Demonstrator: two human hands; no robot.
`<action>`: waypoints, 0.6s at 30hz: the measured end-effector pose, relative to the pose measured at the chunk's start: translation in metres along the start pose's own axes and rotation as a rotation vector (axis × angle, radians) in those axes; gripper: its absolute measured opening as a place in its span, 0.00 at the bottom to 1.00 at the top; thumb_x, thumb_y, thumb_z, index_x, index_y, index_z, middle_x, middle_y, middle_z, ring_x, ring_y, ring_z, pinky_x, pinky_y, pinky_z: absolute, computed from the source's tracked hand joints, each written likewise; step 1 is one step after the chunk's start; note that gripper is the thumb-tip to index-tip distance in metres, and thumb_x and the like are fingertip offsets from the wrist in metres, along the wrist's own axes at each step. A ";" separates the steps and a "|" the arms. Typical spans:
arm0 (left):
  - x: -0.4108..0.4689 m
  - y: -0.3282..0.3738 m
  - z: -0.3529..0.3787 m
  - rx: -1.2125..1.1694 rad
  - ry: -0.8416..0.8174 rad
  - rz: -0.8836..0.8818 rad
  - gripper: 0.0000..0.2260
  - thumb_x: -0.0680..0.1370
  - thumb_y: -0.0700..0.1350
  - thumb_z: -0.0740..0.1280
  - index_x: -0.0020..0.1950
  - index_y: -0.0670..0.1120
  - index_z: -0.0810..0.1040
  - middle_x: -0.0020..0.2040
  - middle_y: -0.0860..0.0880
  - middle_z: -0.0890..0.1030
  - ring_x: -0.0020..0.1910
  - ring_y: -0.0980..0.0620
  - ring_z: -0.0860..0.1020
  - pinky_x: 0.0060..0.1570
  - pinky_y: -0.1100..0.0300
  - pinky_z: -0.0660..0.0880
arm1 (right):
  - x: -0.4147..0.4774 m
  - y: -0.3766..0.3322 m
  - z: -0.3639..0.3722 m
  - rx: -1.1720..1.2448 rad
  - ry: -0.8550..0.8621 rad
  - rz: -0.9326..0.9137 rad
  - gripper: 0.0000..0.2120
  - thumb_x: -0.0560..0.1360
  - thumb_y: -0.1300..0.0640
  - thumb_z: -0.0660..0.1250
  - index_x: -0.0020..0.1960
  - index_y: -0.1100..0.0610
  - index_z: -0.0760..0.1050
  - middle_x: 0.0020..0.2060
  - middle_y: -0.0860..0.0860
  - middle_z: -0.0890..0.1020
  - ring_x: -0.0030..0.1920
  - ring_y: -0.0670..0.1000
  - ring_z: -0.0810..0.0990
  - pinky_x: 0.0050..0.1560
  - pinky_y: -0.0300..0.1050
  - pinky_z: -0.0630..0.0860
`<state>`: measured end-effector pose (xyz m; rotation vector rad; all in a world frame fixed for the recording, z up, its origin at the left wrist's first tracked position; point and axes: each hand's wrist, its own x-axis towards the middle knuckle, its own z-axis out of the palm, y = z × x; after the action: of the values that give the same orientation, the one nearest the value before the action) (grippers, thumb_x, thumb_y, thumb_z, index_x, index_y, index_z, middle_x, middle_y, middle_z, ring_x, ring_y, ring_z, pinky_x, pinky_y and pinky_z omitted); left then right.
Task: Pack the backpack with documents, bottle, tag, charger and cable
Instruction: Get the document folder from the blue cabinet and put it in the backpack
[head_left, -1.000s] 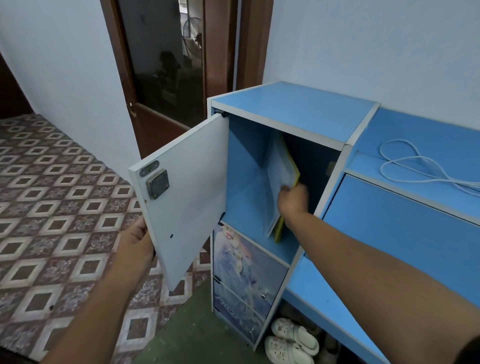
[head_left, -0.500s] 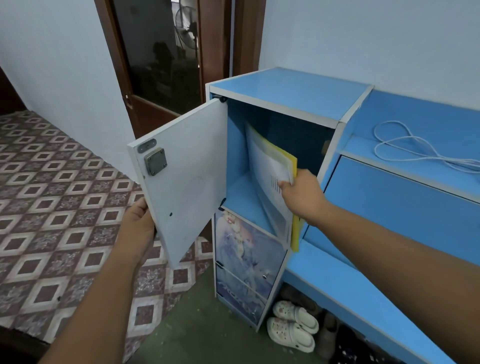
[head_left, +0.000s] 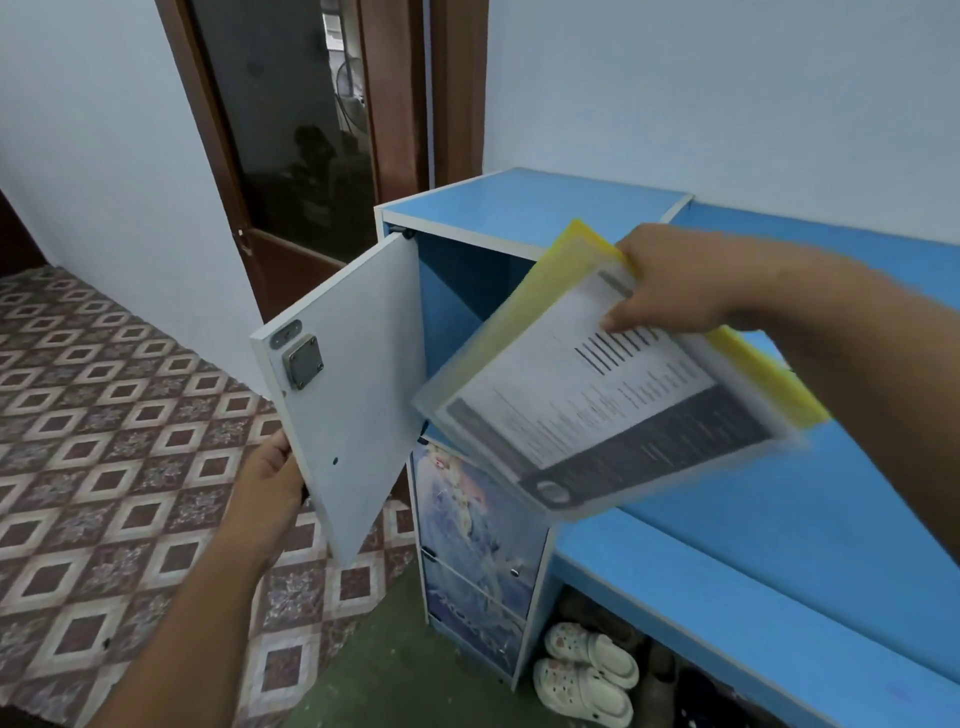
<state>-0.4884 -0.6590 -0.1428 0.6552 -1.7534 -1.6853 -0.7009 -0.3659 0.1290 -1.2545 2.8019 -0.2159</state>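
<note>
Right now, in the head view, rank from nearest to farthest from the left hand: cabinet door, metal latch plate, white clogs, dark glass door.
1. cabinet door, held by the left hand
2. metal latch plate, higher on the door
3. white clogs, floor, right
4. dark glass door, far behind

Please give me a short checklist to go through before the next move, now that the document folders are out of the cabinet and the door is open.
1. Folders held firmly: ok. The right hand has a grip on the top corner of the document folders, a clear one over a yellow one.
2. Folders clear of the cabinet: ok, they hang in front of the opening.
3. Both folders together: cannot tell, the picture is blurred.
4. Cabinet door under control: ok, the left hand holds its lower edge, and the door stands open.
5. Compartment emptied: cannot tell, the folders hide part of the inside.
6. Backpack ready to receive: cannot tell, none is in view.
</note>
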 end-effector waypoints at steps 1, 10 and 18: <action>-0.001 0.000 0.007 0.014 -0.008 -0.009 0.10 0.84 0.41 0.64 0.52 0.46 0.86 0.48 0.42 0.88 0.41 0.47 0.87 0.36 0.57 0.82 | -0.003 0.003 -0.011 -0.060 -0.038 -0.006 0.09 0.72 0.52 0.76 0.44 0.54 0.78 0.42 0.50 0.83 0.42 0.54 0.82 0.49 0.51 0.79; -0.013 -0.001 0.071 0.044 -0.164 -0.021 0.10 0.85 0.37 0.61 0.49 0.30 0.74 0.36 0.32 0.77 0.34 0.42 0.72 0.40 0.45 0.71 | -0.008 0.016 -0.034 -0.312 -0.219 -0.106 0.16 0.67 0.45 0.79 0.44 0.50 0.76 0.41 0.47 0.83 0.43 0.53 0.82 0.52 0.54 0.80; -0.007 0.018 0.171 0.142 -0.207 0.121 0.13 0.80 0.36 0.70 0.37 0.49 0.80 0.32 0.45 0.81 0.32 0.50 0.77 0.36 0.54 0.78 | -0.017 0.024 -0.041 -0.304 -0.236 -0.199 0.15 0.67 0.44 0.79 0.42 0.47 0.74 0.39 0.44 0.81 0.39 0.47 0.80 0.41 0.45 0.75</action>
<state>-0.6062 -0.5343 -0.1259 0.4374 -2.0299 -1.6044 -0.7125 -0.3334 0.1661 -1.5076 2.5741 0.3406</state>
